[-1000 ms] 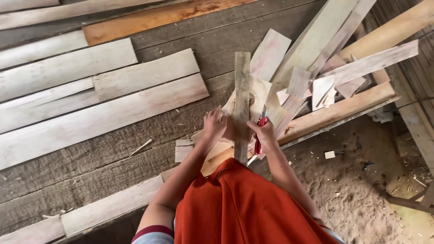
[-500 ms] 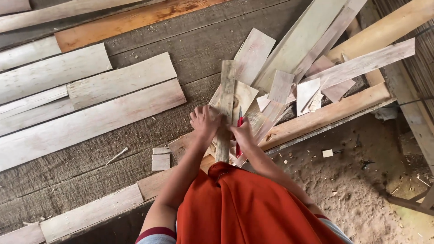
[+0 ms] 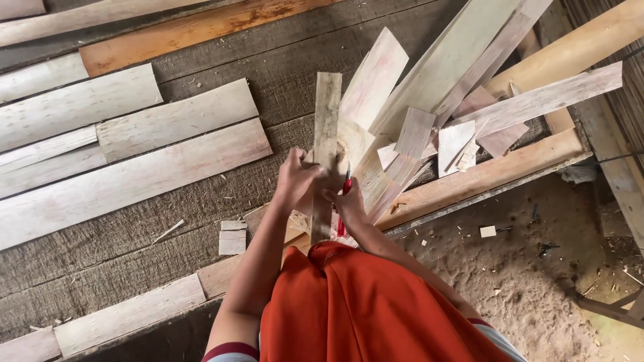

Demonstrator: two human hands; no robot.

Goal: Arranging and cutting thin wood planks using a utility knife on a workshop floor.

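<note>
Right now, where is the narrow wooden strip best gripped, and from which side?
Grip the narrow wooden strip around its lower middle, from the left, where the left hand already clasps it. It stands roughly upright, upper half bare; the right hand with a red tool occupies the other side.

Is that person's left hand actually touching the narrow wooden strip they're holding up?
Touching. The head view shows the left hand with its fingers wrapped against the side of the narrow wooden strip, no gap between them.

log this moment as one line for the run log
left hand: grips slat | right hand: holds red tool by slat | slat: upright | around: scrap pile, planks
</note>
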